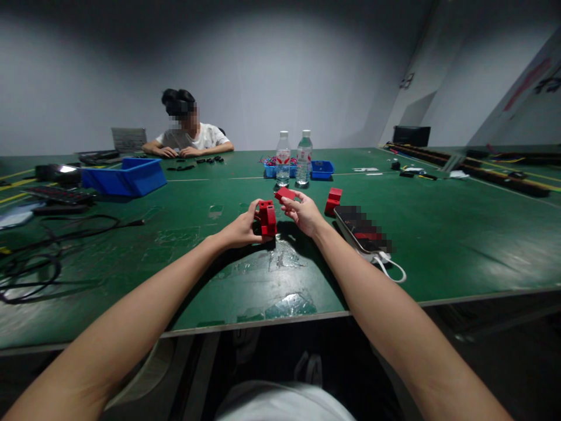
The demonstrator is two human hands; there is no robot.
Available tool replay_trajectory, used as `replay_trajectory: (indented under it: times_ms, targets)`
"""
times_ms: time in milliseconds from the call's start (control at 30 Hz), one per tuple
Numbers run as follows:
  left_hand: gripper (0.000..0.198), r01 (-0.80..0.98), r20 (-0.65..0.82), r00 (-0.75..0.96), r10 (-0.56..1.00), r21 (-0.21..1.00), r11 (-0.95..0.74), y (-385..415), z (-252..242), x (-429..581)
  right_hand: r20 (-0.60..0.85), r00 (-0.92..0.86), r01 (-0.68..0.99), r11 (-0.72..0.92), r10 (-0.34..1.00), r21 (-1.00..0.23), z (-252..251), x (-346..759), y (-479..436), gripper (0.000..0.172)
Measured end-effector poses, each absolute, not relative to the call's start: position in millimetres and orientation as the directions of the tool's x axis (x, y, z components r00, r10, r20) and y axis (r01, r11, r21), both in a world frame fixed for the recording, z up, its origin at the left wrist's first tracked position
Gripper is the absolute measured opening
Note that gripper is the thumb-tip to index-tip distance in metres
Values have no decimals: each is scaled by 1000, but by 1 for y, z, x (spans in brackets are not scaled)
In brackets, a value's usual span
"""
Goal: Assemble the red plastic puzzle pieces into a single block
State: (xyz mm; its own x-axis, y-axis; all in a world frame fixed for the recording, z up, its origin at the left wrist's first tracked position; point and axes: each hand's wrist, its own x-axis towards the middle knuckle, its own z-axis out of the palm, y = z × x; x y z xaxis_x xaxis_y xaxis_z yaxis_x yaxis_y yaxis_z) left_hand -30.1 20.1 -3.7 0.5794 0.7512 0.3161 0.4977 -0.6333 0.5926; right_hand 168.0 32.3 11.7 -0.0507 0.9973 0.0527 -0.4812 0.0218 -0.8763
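Observation:
My left hand (240,229) grips a red plastic block with holes (267,218), held just above the green table (438,234). My right hand (304,214) pinches a smaller flat red piece (284,194) between thumb and fingers, just to the right of and slightly above the block. The two red parts are close together but apart. Another red piece (333,200) lies on the table to the right of my right hand.
A phone with a white cable (366,234) lies right of my right arm. Two water bottles (293,158) and small blue trays (321,169) stand behind. A large blue bin (125,177) and black cables (39,257) are left. A person sits at the far side.

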Motion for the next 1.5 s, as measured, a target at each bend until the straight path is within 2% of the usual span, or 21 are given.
replay_trajectory:
  times_ms: [133, 167, 333, 633, 800, 1233, 1500]
  targets:
    - [95, 494, 327, 576, 749, 591, -638, 21, -5, -30, 18, -45, -479, -6, 999, -878, 14, 169, 33, 8]
    - [96, 496, 325, 577, 749, 589, -638, 21, -6, -30, 9, -46, -466, -13, 999, -885, 15, 169, 32, 9]
    - [98, 507, 332, 577, 747, 571, -645, 23, -8, -31, -70, 3, -399, -63, 998, -915, 17, 173, 32, 41]
    - [95, 510, 313, 584, 749, 577, -638, 22, -5, -30, -166, -74, -423, -182, 983, -888, 18, 175, 33, 55]
    - [100, 526, 313, 573, 757, 568, -633, 22, -6, -31, -248, -64, -449, -250, 967, -858, 20, 178, 36, 55]
    - [97, 510, 326, 570, 754, 579, -636, 21, -6, -31, -165, 94, -395, -115, 982, -912, 19, 174, 31, 60]
    - [95, 503, 309, 583, 751, 589, -633, 21, -4, -30, -159, 16, -388, -140, 987, -911, 17, 175, 34, 55]
